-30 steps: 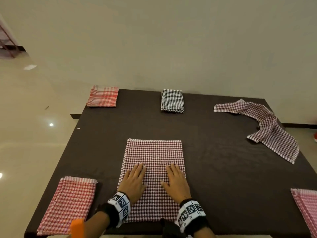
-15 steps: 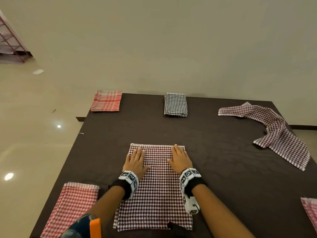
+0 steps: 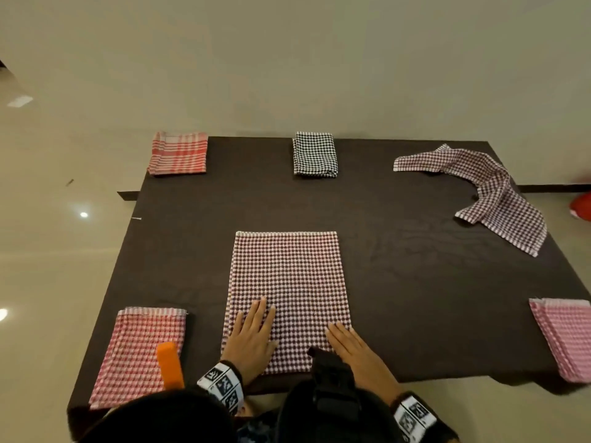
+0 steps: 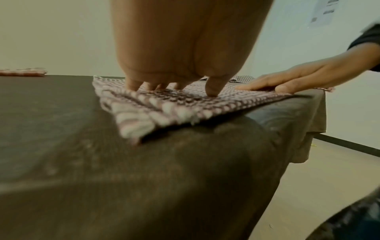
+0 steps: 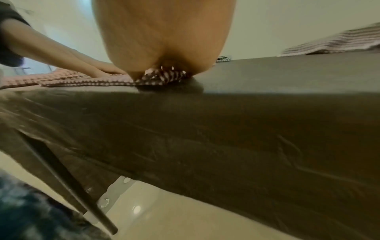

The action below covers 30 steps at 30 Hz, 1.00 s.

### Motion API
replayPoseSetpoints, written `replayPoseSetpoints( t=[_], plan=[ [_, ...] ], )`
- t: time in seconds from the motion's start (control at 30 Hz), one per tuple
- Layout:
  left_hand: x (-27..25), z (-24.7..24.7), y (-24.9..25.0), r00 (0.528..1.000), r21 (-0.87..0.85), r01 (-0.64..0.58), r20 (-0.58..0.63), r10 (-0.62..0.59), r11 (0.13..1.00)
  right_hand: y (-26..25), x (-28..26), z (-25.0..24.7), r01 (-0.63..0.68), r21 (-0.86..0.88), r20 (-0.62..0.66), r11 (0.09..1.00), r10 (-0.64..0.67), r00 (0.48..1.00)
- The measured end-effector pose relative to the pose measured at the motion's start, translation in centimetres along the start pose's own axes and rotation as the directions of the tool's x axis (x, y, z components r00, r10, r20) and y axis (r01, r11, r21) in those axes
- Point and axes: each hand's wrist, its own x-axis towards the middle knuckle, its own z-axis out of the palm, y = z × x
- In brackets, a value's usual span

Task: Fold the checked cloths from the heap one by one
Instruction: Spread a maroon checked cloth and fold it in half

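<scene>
Both the left hand (image 3: 252, 340) and right hand (image 3: 355, 350) lie flat, fingers spread, pressing the maroon-and-white checked cloth (image 3: 287, 282) onto the dark-covered surface (image 3: 415, 282), apparently to smooth it for another fold.

We are in a bare indoor room set up for a recording session rather than a lived-in home: plain cream walls (image 3: 287, 59), a glossy pale tiled floor (image 3: 48, 266) reflecting ceiling lights, and a dark skirting strip (image 3: 550, 188). A folding-legged bench (image 3: 399, 282) draped in dark brown fabric stands by the wall, and a printed sheet (image 4: 324, 13) is stuck to the wall.
</scene>
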Motion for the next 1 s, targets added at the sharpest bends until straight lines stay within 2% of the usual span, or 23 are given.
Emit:
replayPoseSetpoints(
  t=[0.07, 0.2, 0.27, 0.33, 0.43, 0.5, 0.57, 0.63, 0.67, 0.7, 0.77, 0.83, 0.87, 1.0],
  plan=[
    [-1.1, 0.2, -0.6, 0.999, 0.008, -0.049, -0.008, 0.049, 0.999, 0.1, -1.5, 0.9, -0.019, 0.027, -0.085, 0.999, 0.021, 0.996],
    [-1.8, 0.0, -1.4, 0.998, -0.002, -0.006, 0.062, 0.006, 1.000, -1.8, -3.2, 0.0, -0.195, 0.196, -0.205, 0.961, 0.235, 0.950],
    [-1.8, 0.2, -1.5, 0.998, -0.002, -0.009, 0.065, 0.009, 1.000, -2.6, -3.3, -0.2, -0.233, 0.233, -0.233, 0.944, 0.287, 0.929],
    [-2.1, -0.1, -1.2, 0.997, 0.022, -0.019, 0.071, 0.017, 1.000, -3.2, -3.2, -0.4, -0.250, 0.230, -0.242, 0.941, 0.304, 0.921],
    [-1.8, -0.5, -0.6, 0.980, -0.036, -0.015, 0.196, 0.022, 0.999, -2.9, -3.1, -0.3, -0.228, 0.318, -0.261, 0.920, 0.316, 0.912],
    [-1.2, -0.3, -0.2, 0.985, -0.026, -0.067, 0.158, 0.070, 0.997, -2.5, -2.8, -0.9, -0.185, 0.391, -0.291, 0.901, 0.312, 0.904],
    [-0.4, 0.8, 0.6, 0.987, 0.024, -0.136, 0.088, 0.133, 0.990, -2.4, -2.2, -1.8, -0.178, 0.537, -0.271, 0.824, 0.369, 0.889],
    [-0.3, 0.1, 2.3, 0.977, 0.099, -0.206, 0.071, 0.200, 0.973, -2.8, -1.7, -3.1, -0.169, 0.691, -0.237, 0.703, 0.442, 0.865],
    [-0.3, 0.0, 2.8, 0.968, 0.123, -0.247, 0.063, 0.241, 0.961, -2.9, -1.5, -3.8, -0.149, 0.724, -0.236, 0.674, 0.445, 0.864],
    [-0.4, 0.0, 2.9, 0.962, 0.176, -0.273, 0.045, 0.270, 0.946, -2.9, -1.4, -4.4, -0.124, 0.727, -0.238, 0.675, 0.418, 0.877],
    [-0.5, -0.2, 2.8, 0.961, 0.244, -0.271, 0.007, 0.278, 0.931, -2.7, -1.2, -5.1, -0.113, 0.614, -0.237, 0.781, 0.318, 0.918],
    [-0.6, 0.2, 2.4, 0.954, 0.088, -0.299, -0.012, 0.301, 0.950, -2.6, -0.9, -5.5, -0.132, 0.432, -0.249, 0.892, 0.258, 0.933],
    [-0.7, 0.3, 1.9, 0.958, 0.057, -0.286, 0.030, 0.285, 0.956, -2.6, -0.8, -5.7, -0.134, 0.372, -0.272, 0.919, 0.246, 0.930],
    [-1.8, -0.3, -0.9, 0.947, 0.067, -0.314, -0.044, 0.318, 0.947, -2.1, -1.5, -5.7, -0.106, 0.293, -0.306, 0.950, 0.198, 0.931]
  ],
)
